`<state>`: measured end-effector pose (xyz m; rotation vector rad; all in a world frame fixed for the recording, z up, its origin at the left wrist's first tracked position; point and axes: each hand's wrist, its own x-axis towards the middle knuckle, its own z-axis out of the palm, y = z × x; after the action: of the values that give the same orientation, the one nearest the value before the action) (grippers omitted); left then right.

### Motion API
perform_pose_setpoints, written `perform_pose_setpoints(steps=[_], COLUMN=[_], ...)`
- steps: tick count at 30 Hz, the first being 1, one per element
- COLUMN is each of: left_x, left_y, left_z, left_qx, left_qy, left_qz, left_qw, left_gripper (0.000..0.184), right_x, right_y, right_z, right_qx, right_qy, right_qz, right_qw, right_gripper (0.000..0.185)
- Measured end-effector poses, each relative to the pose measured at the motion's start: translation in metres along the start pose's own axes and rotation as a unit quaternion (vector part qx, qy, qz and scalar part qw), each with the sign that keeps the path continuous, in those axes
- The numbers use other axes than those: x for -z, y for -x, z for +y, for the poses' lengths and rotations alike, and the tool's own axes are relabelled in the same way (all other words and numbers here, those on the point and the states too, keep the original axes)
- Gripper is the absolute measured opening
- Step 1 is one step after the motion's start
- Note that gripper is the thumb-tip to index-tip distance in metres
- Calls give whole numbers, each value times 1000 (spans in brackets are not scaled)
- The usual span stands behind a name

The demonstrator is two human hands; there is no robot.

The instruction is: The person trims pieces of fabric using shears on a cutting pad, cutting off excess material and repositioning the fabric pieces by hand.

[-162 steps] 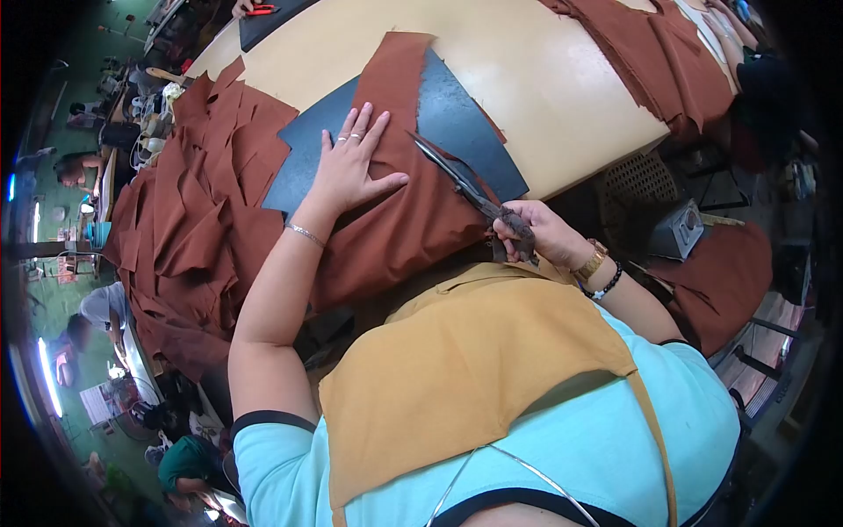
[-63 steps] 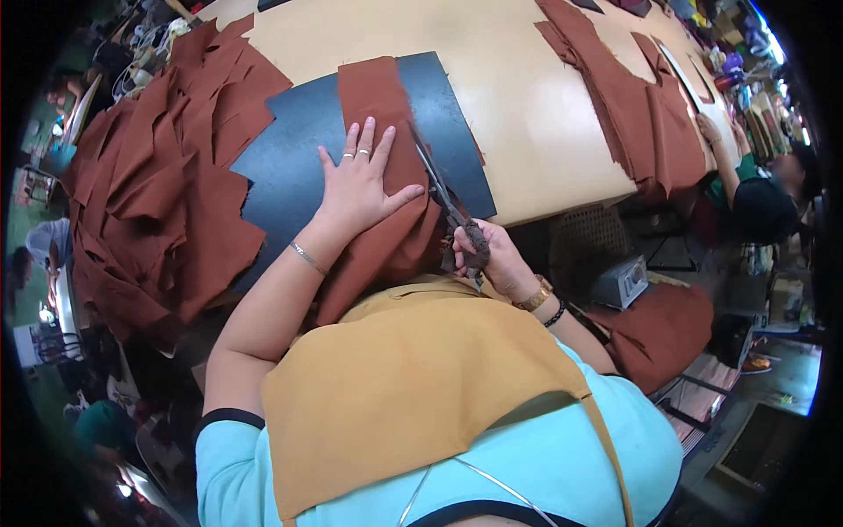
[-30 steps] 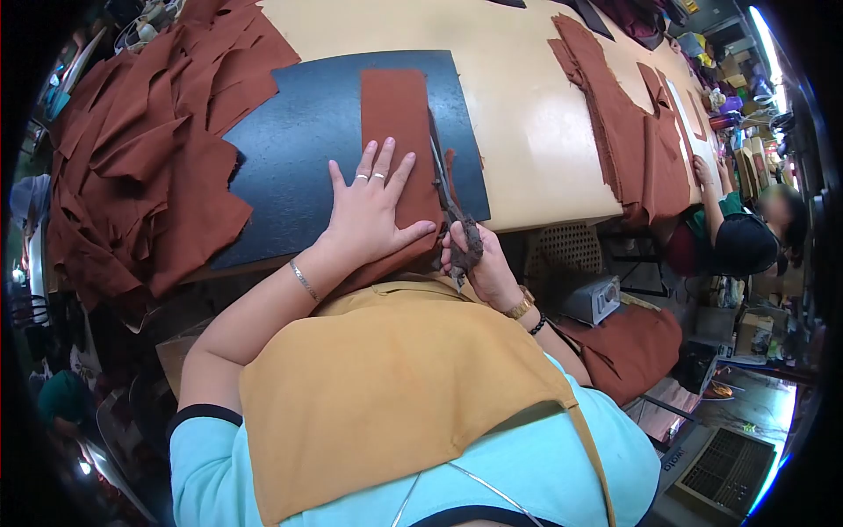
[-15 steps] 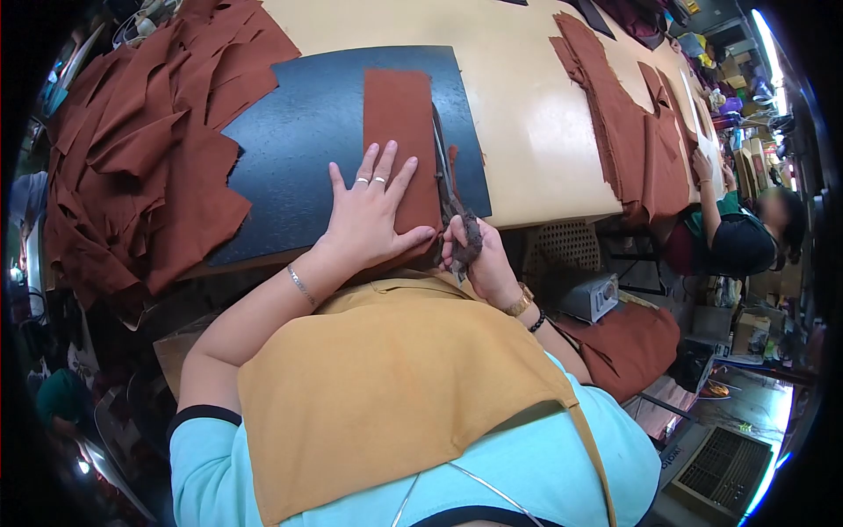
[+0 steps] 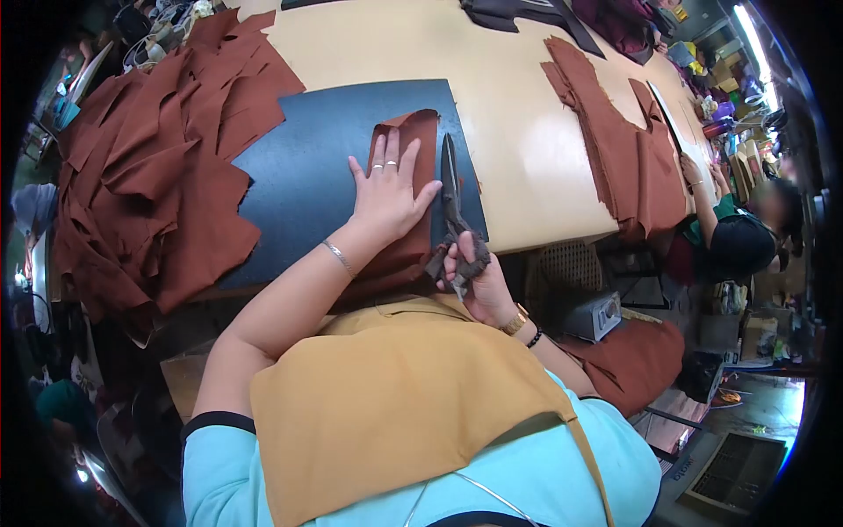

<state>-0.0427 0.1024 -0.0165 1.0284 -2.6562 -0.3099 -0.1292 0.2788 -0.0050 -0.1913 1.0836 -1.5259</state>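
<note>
Fingers of left hand (image 5: 387, 195) spread over cloth (image 5: 426, 156) on board (image 5: 307, 158), at near edge of worktop (image 5: 527, 149); right hand (image 5: 479, 285) curled round scissors (image 5: 452, 204). Thumb (image 5: 429, 197) near blades (image 5: 448, 162): slip could nick it.

A pale worktable (image 5: 527, 158) carries a dark blue mat (image 5: 303, 167) at its near edge, bearing a rust-brown fabric strip (image 5: 402, 253); left, a heap of rust-brown cut fabric (image 5: 149, 176) overlaps the mat; right, draped rust-brown fabric (image 5: 623, 154) droops over the near edge; black cloth (image 5: 505, 13) lies farther back.
</note>
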Motion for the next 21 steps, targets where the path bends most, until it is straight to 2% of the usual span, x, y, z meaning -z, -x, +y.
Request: perform_pose_setpoints(steps=[1, 3, 5, 6, 7, 10, 13, 15, 21], left_x=[-2, -2, 7, 12, 17, 43, 57, 66, 69], left_y=[-3, -4, 0, 3, 6, 16, 29, 36, 42], left_z=[-1, -5, -17, -25, -36, -56, -70, -75, -80], left_qx=[-7, -18, -49, -78, -107, -182, -232, -251, -262], left_qy=[-15, -29, -44, -30, -16, -7, 0, -13, -13], left_qz=[24, -17, -62, -75, -89, -148, -194, -222, -233], left_qw=[1000, 999, 996, 994, 990, 972, 953, 942, 936], left_gripper=[72, 63, 56, 54, 52, 50, 52, 53, 53], right_x=[4, 19, 33, 52, 59, 78, 79, 74, 71], right_y=[0, 5, 13, 11, 18, 24, 24, 25, 15], right_z=[-3, -16, -35, -38, -47, -64, -73, -76, -83], right_qx=[-3, -41, -76, -88, -110, -111, -120, -129, -139], right_qy=[-11, -5, 7, 6, 40, 159, 225, 218, 288], right_qz=[-4, -20, -33, -109, -90, -177, -195, -170, -161], right_qw=[1000, 999, 997, 990, 989, 965, 947, 952, 934], right_gripper=[39, 52, 55, 54, 54, 51, 49, 47, 39])
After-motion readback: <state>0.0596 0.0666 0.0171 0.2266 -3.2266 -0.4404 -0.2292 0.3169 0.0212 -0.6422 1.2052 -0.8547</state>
